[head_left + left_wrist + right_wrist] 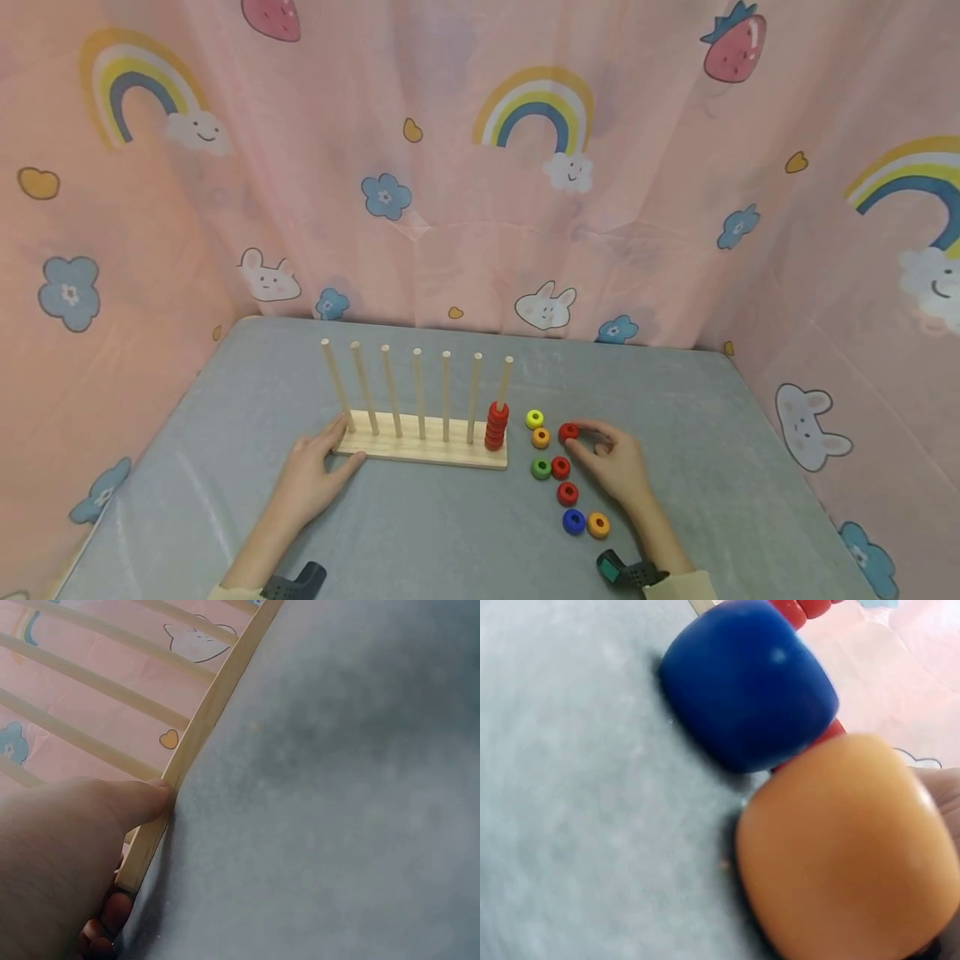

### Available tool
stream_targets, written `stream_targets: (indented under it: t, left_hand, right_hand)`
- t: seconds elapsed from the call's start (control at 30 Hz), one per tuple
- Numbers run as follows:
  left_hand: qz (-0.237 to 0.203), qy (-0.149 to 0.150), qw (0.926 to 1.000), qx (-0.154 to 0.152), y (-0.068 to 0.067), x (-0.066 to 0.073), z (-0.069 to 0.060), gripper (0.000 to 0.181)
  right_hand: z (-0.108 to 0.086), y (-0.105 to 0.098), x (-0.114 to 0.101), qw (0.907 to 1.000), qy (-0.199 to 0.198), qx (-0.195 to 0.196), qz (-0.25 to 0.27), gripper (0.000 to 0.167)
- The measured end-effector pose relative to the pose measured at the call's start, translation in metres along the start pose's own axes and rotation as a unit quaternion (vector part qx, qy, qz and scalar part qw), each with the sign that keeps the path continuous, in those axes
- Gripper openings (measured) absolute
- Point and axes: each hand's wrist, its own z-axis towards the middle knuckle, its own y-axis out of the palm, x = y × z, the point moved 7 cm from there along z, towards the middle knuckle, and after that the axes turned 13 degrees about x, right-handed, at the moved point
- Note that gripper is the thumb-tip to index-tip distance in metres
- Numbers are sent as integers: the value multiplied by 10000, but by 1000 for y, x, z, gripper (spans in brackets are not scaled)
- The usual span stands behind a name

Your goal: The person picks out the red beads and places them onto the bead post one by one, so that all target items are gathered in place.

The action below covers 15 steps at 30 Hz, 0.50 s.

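Observation:
A wooden base with several upright pegs stands on the table, and a stack of red beads sits on its rightmost peg. My left hand grips the base's left end, thumb on the front edge and fingers around the far side. To the right of the base, my right hand pinches a red bead between thumb and fingers, at or close to the table. The right wrist view shows only a sliver of that hand behind a large orange bead and a blue bead.
Loose beads lie between the base and my right hand: yellow, orange, green and two red ones. Nearer me are the blue and another orange bead. A pink patterned curtain surrounds the grey table.

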Motion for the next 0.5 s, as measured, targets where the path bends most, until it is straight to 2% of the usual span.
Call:
stream_targets:
  t: [0.23, 0.5]
  left_hand:
    - [25, 11, 10000, 42, -1, 2, 0, 71]
    - [15, -55, 10000, -43, -1, 1, 0, 71]
  right_hand:
    - [0, -1, 0, 9999, 115, 5, 67, 32]
    - [-1, -2, -2, 9997, 147, 3, 189, 32]
